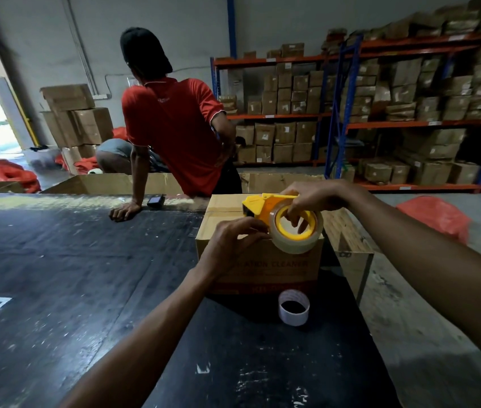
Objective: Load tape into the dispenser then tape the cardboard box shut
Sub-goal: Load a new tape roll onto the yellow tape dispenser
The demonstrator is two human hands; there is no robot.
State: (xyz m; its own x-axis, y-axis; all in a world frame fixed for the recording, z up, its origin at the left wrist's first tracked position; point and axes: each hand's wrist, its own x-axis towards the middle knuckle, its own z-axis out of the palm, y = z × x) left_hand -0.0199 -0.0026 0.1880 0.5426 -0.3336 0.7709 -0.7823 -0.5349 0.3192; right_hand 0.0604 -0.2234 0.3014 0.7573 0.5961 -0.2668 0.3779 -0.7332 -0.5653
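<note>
A brown cardboard box (227, 207) with closed flaps stands on the black table. Over its near top edge I hold a yellow tape dispenser (258, 206) with a clear tape roll (298, 241) seated on its hub. My right hand (311, 200) grips the dispenser from above, fingers hooked through the roll's core. My left hand (234, 241) rests on the box's near edge, its fingertips pinching at the roll's left side where the tape end lies.
An empty white tape core (293, 307) lies on the table (86, 260) just in front of the box. A person in a red shirt (174, 128) leans on the table's far edge beside a small black device (155, 200). Shelves of cartons (410, 113) stand behind; an orange bag (436, 216) lies at right.
</note>
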